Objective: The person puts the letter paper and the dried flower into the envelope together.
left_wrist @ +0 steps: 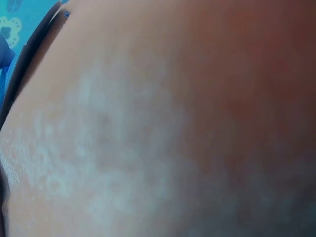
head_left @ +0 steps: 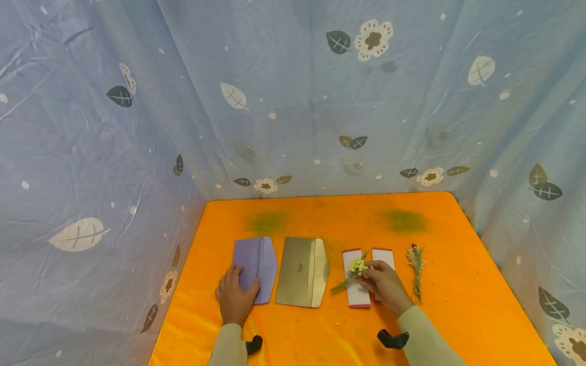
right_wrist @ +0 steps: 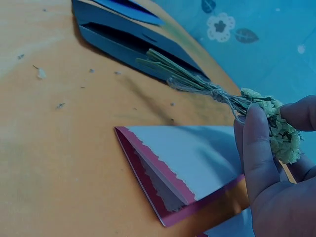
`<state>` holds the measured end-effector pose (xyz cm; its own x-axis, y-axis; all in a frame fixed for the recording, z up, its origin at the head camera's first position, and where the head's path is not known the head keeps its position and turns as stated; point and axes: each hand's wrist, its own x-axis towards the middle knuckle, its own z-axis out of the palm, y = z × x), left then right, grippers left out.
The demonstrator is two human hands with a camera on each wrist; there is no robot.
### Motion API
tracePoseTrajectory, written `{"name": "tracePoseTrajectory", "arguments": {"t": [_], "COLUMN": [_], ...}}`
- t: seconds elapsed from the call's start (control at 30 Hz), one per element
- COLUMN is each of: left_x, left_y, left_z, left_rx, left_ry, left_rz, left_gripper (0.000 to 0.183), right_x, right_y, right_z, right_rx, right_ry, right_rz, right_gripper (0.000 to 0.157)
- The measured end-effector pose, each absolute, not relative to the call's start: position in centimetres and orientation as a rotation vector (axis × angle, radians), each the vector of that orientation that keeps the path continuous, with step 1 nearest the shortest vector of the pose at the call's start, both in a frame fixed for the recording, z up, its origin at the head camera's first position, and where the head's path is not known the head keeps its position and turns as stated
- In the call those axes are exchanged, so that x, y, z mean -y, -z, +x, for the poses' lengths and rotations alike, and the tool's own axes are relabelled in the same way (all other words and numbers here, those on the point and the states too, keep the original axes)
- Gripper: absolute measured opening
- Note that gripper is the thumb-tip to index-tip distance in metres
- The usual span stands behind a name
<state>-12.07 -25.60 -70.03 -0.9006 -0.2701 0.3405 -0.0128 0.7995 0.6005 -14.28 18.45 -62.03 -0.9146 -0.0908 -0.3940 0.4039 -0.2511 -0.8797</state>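
In the head view my right hand (head_left: 386, 286) pinches a small bouquet of dried yellow flowers (head_left: 357, 265) over a white folded card with red edges (head_left: 358, 294). The right wrist view shows the flower heads (right_wrist: 286, 145) between my thumb and fingers, the twine-tied stems (right_wrist: 182, 74) pointing away. My left hand (head_left: 235, 300) rests on the lower left part of a purple envelope (head_left: 267, 264), fingers spread on it. Beside that lies a gold envelope (head_left: 293, 277), flap opened to the right. Skin fills most of the left wrist view, hiding the fingers.
A second white card with red edges (head_left: 383, 256) lies partly under my right hand. Farther right is another dried bouquet (head_left: 416, 274) with a dark red flower. Small crumbs dot the orange cloth (head_left: 320, 335). Blue patterned curtains (head_left: 293, 101) enclose the table's back and sides.
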Motion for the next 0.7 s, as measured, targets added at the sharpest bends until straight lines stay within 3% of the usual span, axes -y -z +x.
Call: {"name": "tracePoseTrajectory", "arguments": {"t": [0.7], "left_x": [25.7], "left_y": [70.1], "left_z": [-12.1], "left_rx": [2.578], "left_ry": [0.866], "left_rz": [0.216], "left_gripper": [0.066], "right_x": [-16.9], "right_y": [61.4], "right_z": [-14.5], "right_rx": [-1.727], "right_ry": [2.212], "right_rz": [0.346], "right_gripper": [0.036]}}
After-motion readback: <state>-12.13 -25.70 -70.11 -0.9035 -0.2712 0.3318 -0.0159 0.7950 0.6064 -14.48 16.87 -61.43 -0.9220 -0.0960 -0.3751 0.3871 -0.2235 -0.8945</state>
